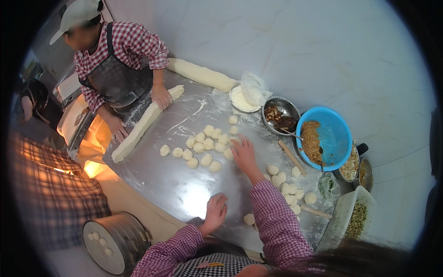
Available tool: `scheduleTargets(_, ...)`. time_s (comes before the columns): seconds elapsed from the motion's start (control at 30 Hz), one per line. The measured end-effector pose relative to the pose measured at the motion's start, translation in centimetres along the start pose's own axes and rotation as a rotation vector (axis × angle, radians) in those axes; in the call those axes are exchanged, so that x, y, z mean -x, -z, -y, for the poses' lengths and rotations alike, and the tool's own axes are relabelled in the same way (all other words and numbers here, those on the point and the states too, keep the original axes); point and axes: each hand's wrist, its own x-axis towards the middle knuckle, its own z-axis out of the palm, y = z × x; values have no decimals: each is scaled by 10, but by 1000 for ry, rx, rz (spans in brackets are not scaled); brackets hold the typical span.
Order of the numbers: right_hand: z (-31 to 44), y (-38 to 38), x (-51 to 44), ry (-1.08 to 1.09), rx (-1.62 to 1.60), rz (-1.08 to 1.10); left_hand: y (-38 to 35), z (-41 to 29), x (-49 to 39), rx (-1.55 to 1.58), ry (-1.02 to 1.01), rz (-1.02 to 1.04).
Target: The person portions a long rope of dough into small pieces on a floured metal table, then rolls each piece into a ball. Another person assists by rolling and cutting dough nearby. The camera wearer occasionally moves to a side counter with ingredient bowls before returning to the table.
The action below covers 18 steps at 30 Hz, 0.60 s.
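My right hand (244, 154) reaches over the steel table (162, 187), its fingers at the right edge of a group of dough balls (206, 159); whether it touches or covers one I cannot tell. Near the table's front edge, my left hand (216, 211) hovers with fingers slightly bent and nothing in it. More dough balls (272, 169) lie right of my right forearm, near a wooden rolling pin (291, 157). A second wooden stick (315, 211) rests below them. Across the table, a co-worker's two hands rest on a long dough roll (138, 131).
Along the wall stand a thick dough log (200, 73), a bowl of flour (244, 100), a steel bowl of filling (281, 114), a blue basket (341, 138) and a white bin (370, 204). A co-worker (117, 65) stands at far left. A round metal container (116, 239) sits below the table.
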Motion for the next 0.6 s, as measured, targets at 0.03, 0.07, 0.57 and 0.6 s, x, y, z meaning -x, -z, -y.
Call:
scheduleTargets(0.03,13,-13,-14,-22,30,-32,14,13,-11,10,3,-27)
scheduleTargets(0.07,28,-27,-21,-44,67,-10,28,26,-22,-45,-5,-68)
scheduleTargets(0.57,19,10,80,-252,219,-72,38,70,-113,-384,-180,95)
scheduleTargets(0.6,19,0,60,-274,232,-77,31,64,-104,-381,-222,168)
